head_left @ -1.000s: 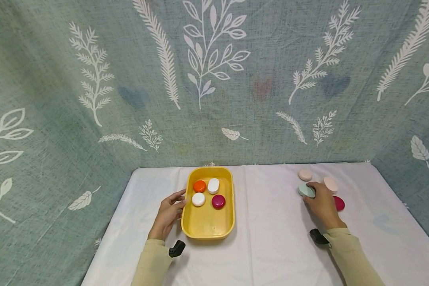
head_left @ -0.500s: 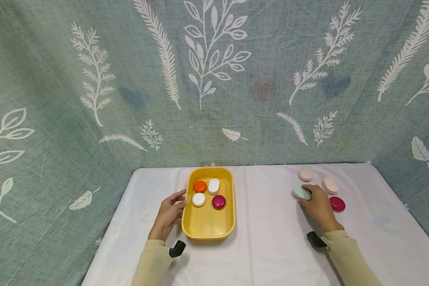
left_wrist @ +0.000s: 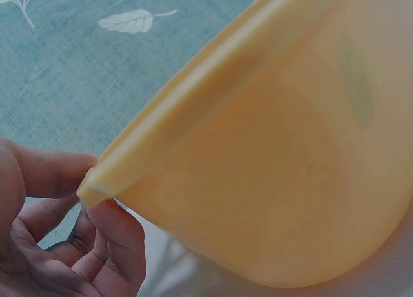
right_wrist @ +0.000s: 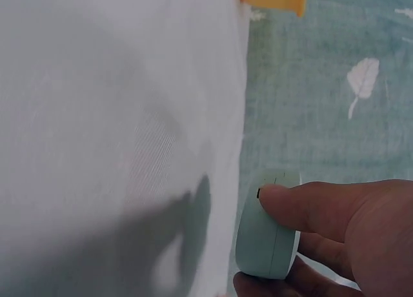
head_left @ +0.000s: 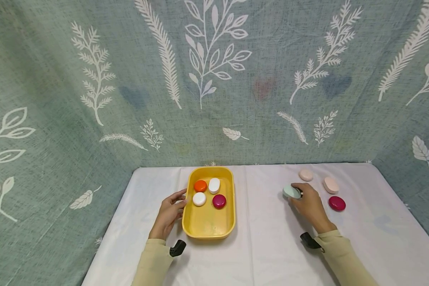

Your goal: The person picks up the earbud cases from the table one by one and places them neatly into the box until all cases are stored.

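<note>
In the head view my right hand [head_left: 310, 206] holds a pale mint-green soap bar [head_left: 291, 192] above the white cloth. The right wrist view shows thumb and fingers pinching this rounded soap bar [right_wrist: 266, 235], which has a thin seam along its edge. On the left, my left hand [head_left: 169, 216] is at the side of a yellow tray [head_left: 209, 234]. Seen from the left wrist, thumb and finger pinch the rim of the tray [left_wrist: 258, 161]. Inside the tray lie an orange soap [head_left: 200, 186], two white soaps [head_left: 199, 199] and a crimson soap [head_left: 219, 201].
Right of the right hand lie a round pale pink soap [head_left: 306, 174], an oval pale pink soap [head_left: 331, 185] and a crimson soap [head_left: 337, 203]. A white cloth [head_left: 264, 246] covers the table. Behind it hangs a green leaf-patterned curtain [head_left: 214, 139].
My right hand has carried the mint-green soap bar leftward, away from the pink and crimson soaps, uncovering the crimson one. The left hand and tray stay in place.
</note>
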Demonstrator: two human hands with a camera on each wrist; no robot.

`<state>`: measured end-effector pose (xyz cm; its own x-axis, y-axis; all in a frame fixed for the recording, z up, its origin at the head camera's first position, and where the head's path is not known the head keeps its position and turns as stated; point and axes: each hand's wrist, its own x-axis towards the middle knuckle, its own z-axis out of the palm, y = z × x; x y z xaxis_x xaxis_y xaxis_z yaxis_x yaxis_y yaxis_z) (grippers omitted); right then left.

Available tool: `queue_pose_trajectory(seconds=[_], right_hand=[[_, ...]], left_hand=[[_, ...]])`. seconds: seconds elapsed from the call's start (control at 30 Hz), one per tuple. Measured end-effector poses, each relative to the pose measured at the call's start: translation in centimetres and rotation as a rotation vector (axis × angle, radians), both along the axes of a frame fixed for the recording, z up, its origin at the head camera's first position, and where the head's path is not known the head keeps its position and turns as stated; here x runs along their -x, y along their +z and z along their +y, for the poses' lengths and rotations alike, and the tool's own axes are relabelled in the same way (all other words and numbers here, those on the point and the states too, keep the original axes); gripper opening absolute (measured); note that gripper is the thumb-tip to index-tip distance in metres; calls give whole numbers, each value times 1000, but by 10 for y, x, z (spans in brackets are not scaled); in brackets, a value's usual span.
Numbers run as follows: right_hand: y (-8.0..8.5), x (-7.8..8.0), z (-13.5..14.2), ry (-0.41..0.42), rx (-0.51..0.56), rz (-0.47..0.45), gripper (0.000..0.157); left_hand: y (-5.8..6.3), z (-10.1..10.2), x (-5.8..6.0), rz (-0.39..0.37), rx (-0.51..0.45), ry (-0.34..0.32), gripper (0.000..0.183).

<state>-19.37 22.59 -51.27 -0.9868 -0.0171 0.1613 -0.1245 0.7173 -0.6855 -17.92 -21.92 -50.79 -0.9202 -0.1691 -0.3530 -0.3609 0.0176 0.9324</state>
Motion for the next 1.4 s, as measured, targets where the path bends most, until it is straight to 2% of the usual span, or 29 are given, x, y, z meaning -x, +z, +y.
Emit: queue_pose_trajectory(seconds=[0.2, 0.53, 1.17, 1.4], right_hand=[[4, -1, -13, 31, 10, 15, 49], [9, -1, -37, 92, 51, 94, 48], [20, -2, -86, 183, 113, 111, 51], [28, -1, -106, 197, 123, 66, 52]], left_hand=[[0, 0, 1, 4, -7, -1, 46], [1, 1, -1, 21, -19, -3, 46], [-1, -1, -1, 11, -11, -4, 46], [-1, 0, 0, 7, -4, 1, 47]])
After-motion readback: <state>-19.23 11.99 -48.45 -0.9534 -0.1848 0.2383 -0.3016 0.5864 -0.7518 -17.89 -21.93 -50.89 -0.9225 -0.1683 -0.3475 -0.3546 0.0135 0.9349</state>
